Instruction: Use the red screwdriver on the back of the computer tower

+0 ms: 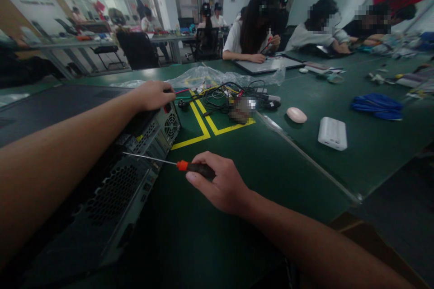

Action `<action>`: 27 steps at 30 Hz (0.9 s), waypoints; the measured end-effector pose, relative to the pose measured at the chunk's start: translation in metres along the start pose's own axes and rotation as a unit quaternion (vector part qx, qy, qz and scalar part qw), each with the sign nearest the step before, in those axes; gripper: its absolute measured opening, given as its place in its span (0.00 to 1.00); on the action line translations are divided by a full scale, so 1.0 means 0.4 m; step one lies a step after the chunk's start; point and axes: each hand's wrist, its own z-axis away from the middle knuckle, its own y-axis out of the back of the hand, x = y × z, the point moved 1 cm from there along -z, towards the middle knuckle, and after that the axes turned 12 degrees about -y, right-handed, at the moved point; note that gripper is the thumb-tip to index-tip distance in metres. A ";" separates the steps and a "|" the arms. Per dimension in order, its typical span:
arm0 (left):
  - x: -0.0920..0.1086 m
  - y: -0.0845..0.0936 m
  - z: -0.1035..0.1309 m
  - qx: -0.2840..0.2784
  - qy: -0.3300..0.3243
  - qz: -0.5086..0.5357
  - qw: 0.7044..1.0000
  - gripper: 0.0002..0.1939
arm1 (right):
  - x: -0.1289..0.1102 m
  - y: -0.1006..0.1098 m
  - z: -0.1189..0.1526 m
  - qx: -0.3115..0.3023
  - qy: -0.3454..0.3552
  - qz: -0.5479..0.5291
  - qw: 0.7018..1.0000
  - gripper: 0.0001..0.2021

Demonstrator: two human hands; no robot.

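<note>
A dark computer case (pixel 111 189) lies at the left, its rear side with vents and ports facing me. Across its far rear corner rests my left hand (pixel 154 95), fingers bent over the edge near the round fan grille (pixel 171 125); their tips are partly hidden. My right hand (pixel 220 183) is wrapped round the dark handle of a screwdriver (pixel 182 165) with an orange collar. The screwdriver's thin shaft points left, and its tip appears at the rear panel of the case. Whether the tip touches a screw cannot be made out.
Tangled cables (pixel 220 99) and clear plastic wrap (pixel 203 74) lie beyond the case on the green table (pixel 305 171). Further right are a pink oval object (pixel 296 115), a white block (pixel 332 133) and a blue cable bundle (pixel 377 106). Several people work across the table.
</note>
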 end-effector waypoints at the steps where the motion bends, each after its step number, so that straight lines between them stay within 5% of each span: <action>1: -0.001 0.000 0.000 0.001 0.000 0.000 1.000 0.35 | -0.001 0.000 -0.001 -0.004 0.002 -0.002 1.000 0.11; 11: 0.006 0.007 0.004 -0.002 0.002 0.005 1.000 0.34 | 0.008 -0.010 0.001 -0.047 -0.038 -0.014 0.998 0.18; 27: 0.001 0.001 0.003 0.002 0.007 0.013 1.000 0.35 | 0.003 -0.010 -0.002 -0.046 -0.024 0.006 0.999 0.10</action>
